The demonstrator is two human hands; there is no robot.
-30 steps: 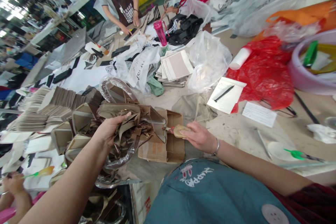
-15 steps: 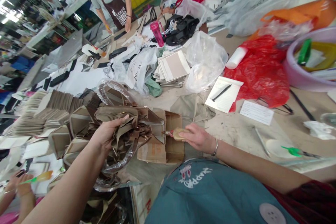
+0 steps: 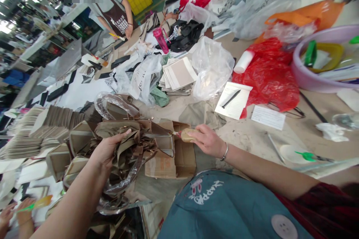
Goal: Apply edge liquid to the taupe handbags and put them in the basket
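Note:
My left hand (image 3: 108, 149) grips a bundle of tan-brown bag pieces and straps (image 3: 131, 140) at the left of centre, thumb on top. My right hand (image 3: 206, 140) is closed round a tool with a pale wooden handle (image 3: 187, 134), its red-collared tip pointing left at the edge of the bundle. Under both lies a flattened brown cardboard box (image 3: 174, 157). Clear plastic wrapping (image 3: 112, 101) curls round the brown pieces behind and below my left hand.
Stacks of tan card pieces (image 3: 42, 127) fill the left. A notepad with a pen (image 3: 233, 100), red plastic bag (image 3: 269, 74), lilac basin (image 3: 316, 78), green-handled brush (image 3: 308, 155) lie right. A person in a brown apron (image 3: 112, 11) works far back; another hand (image 3: 19, 209) bottom left.
The view has drifted so everything sits slightly lower-left. My hands keep their grips; the tool tip stays at the bundle. The person at the back has shifted and lifted a small tool.

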